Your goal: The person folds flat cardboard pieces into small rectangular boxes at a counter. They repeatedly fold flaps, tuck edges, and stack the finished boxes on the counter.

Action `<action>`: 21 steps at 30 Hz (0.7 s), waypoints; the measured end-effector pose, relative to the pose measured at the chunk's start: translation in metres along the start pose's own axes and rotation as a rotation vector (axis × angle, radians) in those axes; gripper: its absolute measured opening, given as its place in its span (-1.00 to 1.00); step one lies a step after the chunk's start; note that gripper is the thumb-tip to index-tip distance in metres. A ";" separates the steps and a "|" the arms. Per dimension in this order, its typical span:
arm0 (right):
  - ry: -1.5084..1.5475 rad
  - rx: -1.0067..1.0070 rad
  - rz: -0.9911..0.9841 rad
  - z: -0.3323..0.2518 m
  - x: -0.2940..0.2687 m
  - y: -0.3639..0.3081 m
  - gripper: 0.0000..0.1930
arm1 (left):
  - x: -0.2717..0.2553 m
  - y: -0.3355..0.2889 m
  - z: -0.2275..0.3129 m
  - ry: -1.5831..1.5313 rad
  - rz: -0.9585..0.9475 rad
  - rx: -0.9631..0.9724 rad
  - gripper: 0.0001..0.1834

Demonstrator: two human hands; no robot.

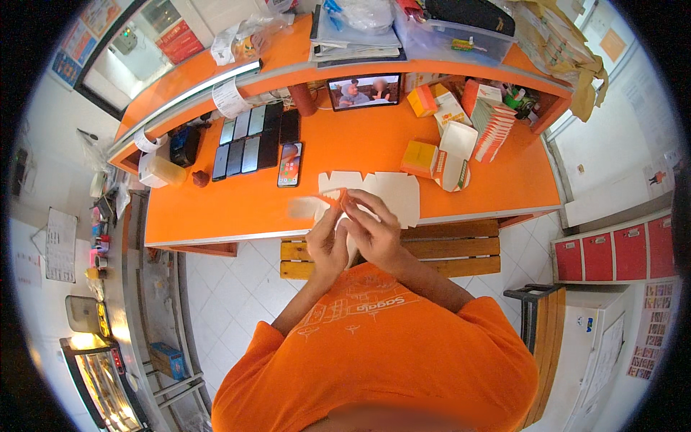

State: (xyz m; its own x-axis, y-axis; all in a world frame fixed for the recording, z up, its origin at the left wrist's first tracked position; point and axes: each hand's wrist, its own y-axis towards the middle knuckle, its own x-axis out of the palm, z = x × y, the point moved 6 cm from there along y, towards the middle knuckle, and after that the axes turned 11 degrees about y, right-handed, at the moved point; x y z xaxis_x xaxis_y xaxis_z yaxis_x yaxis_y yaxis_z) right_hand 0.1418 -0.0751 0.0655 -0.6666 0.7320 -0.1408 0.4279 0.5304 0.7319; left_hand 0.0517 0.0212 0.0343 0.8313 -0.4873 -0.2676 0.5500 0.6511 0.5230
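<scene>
Close in front of my chest, at the desk's near edge, both hands are closed on a partly folded orange-and-white cardboard food box [333, 194]. My left hand [328, 243] grips its lower side, and my right hand [374, 229] pinches the upper right corner. A loose white flap at the box's left is smeared by motion. Flat white box blanks [405, 199] lie on the desk just beyond and beside my right hand. My fingers hide part of the box.
On the orange desk [237, 205] are several phones [252, 151], a tablet [364, 92] with a picture on, an open box [455, 155] and a leaning stack of folded boxes [494, 129]. A raised shelf [288, 63] runs behind. A slatted bench [453, 249] stands below the near edge.
</scene>
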 end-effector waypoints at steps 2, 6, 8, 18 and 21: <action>-0.035 -0.005 -0.109 -0.003 0.008 -0.007 -0.40 | 0.007 -0.004 -0.004 -0.194 -0.035 -0.080 -0.60; 0.009 0.007 -0.247 0.002 0.012 -0.009 -0.35 | 0.008 0.002 -0.020 -0.491 -0.001 -0.316 -0.63; 0.197 0.122 -0.046 0.011 -0.001 -0.006 -0.49 | 0.004 0.004 -0.022 -0.412 -0.039 -0.395 -0.75; 0.313 0.211 0.067 0.013 -0.005 -0.005 -0.81 | 0.021 -0.018 -0.031 -0.218 -0.330 -0.254 -0.81; 0.200 0.054 -0.043 0.010 -0.006 0.002 -0.79 | 0.019 -0.017 -0.042 -0.406 -0.244 -0.228 -0.69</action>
State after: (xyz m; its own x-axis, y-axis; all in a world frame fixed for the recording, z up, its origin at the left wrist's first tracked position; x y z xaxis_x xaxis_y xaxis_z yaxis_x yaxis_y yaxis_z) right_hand 0.1529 -0.0739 0.0608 -0.7904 0.6117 -0.0325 0.4246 0.5853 0.6907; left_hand 0.0619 0.0256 -0.0136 0.6035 -0.7974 -0.0007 0.7648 0.5786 0.2835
